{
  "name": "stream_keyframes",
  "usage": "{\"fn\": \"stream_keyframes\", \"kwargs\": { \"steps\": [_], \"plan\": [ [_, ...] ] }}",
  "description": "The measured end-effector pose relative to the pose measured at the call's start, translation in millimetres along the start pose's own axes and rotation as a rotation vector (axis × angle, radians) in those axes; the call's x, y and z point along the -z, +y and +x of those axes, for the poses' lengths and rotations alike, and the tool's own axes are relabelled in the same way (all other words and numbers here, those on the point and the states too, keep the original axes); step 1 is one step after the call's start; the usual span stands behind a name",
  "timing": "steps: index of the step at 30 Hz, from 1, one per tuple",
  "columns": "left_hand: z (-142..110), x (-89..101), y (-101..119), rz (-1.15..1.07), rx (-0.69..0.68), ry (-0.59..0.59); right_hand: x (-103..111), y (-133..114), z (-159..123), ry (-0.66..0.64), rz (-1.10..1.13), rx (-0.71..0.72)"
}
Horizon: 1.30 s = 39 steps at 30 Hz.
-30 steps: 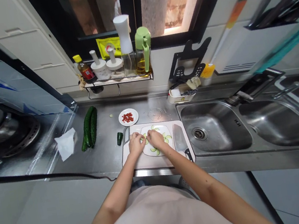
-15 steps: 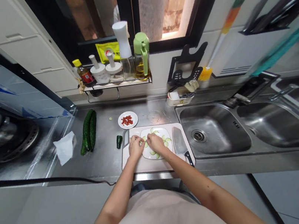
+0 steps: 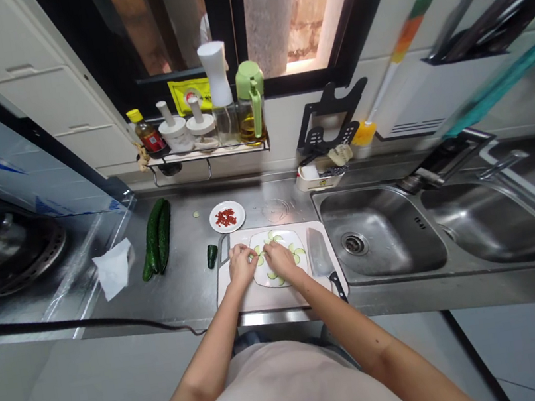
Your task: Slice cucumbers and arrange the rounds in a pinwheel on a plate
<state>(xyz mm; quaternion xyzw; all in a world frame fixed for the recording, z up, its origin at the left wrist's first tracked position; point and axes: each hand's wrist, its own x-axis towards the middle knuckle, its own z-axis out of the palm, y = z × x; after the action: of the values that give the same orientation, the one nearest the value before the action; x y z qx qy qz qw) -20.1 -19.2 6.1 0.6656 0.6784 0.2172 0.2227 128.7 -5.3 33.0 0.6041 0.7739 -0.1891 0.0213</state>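
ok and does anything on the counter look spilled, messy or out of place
Nothing looks broken or badly askew. Small oddities: a tiny pale green bit lies loose on the steel counter, left of the plate of red pieces, and a crumpled white cloth or paper sits left of the cucumbers.

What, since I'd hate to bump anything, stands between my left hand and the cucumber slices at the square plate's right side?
Your right hand is in the way, over the square plate, between your left hand and those cucumber slices. Nothing else visible stands there.
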Motion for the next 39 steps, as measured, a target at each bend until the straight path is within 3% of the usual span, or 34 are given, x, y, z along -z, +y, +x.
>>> {"fn": "stream_keyframes", "kwargs": {
  "steps": [15, 29, 34, 39],
  "plan": [
    [1.7, 8.0, 4.0, -0.005, -0.005, 0.034, 11.8, 2.3, -1.8, 0.007, 0.016, -0.023],
    [-1.7, 6.2, 4.1, 0.056, -0.036, 0.024, 3.5, -0.2, -0.8, 0.016, -0.003, 0.024],
    [-3.9, 10.0, 8.6, 0.135, -0.111, 0.025, 3.1, -0.4, -1.4, 0.012, 0.001, 0.019],
    [-5.7, 12.2, 15.5, 0.297, -0.228, -0.076, 4.4, -1.1, -3.7, 0.008, -0.003, 0.019]
  ]
}}
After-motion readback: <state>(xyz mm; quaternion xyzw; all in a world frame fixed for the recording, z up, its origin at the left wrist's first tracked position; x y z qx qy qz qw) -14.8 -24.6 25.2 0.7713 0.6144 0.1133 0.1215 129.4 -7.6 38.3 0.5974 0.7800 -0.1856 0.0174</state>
